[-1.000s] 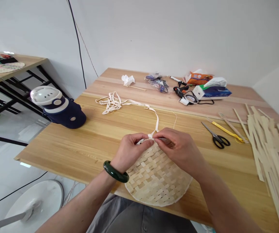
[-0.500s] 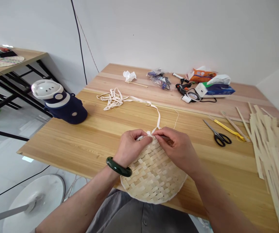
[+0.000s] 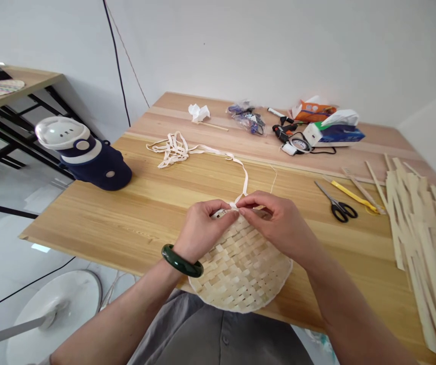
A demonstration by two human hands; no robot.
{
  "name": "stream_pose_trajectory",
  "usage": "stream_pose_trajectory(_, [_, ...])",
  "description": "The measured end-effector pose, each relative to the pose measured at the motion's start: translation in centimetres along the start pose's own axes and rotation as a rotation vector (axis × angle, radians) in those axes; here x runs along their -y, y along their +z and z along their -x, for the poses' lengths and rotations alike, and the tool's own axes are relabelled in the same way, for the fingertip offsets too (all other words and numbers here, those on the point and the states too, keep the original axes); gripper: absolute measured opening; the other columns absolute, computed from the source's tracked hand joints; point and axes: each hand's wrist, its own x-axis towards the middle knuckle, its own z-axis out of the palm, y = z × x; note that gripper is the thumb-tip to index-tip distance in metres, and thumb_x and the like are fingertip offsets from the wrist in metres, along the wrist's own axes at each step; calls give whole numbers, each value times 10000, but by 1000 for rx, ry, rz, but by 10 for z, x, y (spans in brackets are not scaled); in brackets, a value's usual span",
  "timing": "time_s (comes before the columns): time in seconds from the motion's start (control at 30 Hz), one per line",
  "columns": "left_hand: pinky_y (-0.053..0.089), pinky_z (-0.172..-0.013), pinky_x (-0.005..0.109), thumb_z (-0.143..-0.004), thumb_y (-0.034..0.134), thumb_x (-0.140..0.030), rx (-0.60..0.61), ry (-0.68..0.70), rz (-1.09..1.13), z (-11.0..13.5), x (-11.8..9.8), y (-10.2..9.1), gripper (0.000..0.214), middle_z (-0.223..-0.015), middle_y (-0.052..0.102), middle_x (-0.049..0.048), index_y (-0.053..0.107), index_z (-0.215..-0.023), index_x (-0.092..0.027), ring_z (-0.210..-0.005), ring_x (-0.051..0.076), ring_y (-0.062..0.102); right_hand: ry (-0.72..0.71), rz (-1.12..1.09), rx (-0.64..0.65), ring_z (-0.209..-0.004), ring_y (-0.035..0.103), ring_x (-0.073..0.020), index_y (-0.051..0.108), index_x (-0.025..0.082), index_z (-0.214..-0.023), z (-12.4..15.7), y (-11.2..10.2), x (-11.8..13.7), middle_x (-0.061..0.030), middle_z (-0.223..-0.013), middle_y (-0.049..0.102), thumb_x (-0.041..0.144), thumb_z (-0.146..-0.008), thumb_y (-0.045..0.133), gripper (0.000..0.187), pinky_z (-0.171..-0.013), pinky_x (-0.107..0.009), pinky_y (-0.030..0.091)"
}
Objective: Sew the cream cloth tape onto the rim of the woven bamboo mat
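A round woven bamboo mat (image 3: 240,268) lies at the near edge of the wooden table (image 3: 134,203), partly over my lap. My left hand (image 3: 200,228), with a green bangle on the wrist, pinches the mat's far rim. My right hand (image 3: 278,223) pinches the same spot from the right, fingers closed on the cream ribbon (image 3: 240,175) where it meets the rim. The ribbon runs away from my hands to a loose tangle (image 3: 172,152) further back on the table.
Scissors (image 3: 335,205) and a yellow tool (image 3: 350,195) lie to the right. Several bamboo strips (image 3: 423,223) are piled at the right edge. A navy and white bag (image 3: 84,157) sits left. Tissue box, glue gun and packets (image 3: 316,129) are at the back.
Both hands stay pinched at the mat's far rim. The mat has slid slightly towards me and my view has shifted a little.
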Motion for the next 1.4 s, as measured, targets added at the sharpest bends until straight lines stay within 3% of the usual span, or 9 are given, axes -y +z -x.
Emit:
stream_pose_trajectory(0.13, [390,-658,254,-792,635,-339,25,45,-39,0,1,0,207,-691,672,3,738,-746,-165,-689,157,552,-2,59,-47,-899,664,-200,691,199,-827,0,6,1,-50,-933,727,232,-856,581,119,-782,-320,515])
stream_pose_trajectory(0.43, [367,-548,238,-765,667,-333,85,-80,109,-1,1,1,182,-595,591,-24,704,-683,-174,-545,114,466,114,-120,-16,-761,695,-176,750,203,-791,-5,-5,-4,-10,-805,763,328,-826,641,169,-670,-269,519])
stream_pose_trajectory(0.67, [356,-545,232,-751,674,-332,91,-80,96,-3,2,2,180,-614,581,-26,691,-675,-170,-561,111,453,68,-104,54,-940,704,-192,777,229,-913,-1,-9,-7,-31,-999,770,263,-856,591,198,-813,-299,542])
stream_pose_trajectory(1.13, [328,-520,235,-711,682,-374,114,-143,118,-9,8,2,221,-572,523,-44,635,-630,-173,-543,108,438,119,-63,66,-842,702,-173,765,229,-918,-2,-8,-13,-15,-928,772,203,-832,589,198,-754,-279,537])
stream_pose_trajectory(1.27, [326,-508,231,-678,720,-401,99,-221,198,-15,14,-3,248,-572,544,-42,638,-640,-170,-533,105,458,245,-167,-1,-854,703,-195,749,188,-866,-4,-18,-31,-54,-929,768,341,-859,596,217,-763,-308,544])
stream_pose_trajectory(1.4, [362,-528,230,-631,779,-407,80,-327,311,-21,17,-11,291,-579,581,-32,628,-648,-159,-542,108,504,469,-479,28,-829,706,-179,741,175,-898,7,-29,-51,-72,-921,764,438,-888,568,315,-783,-317,552])
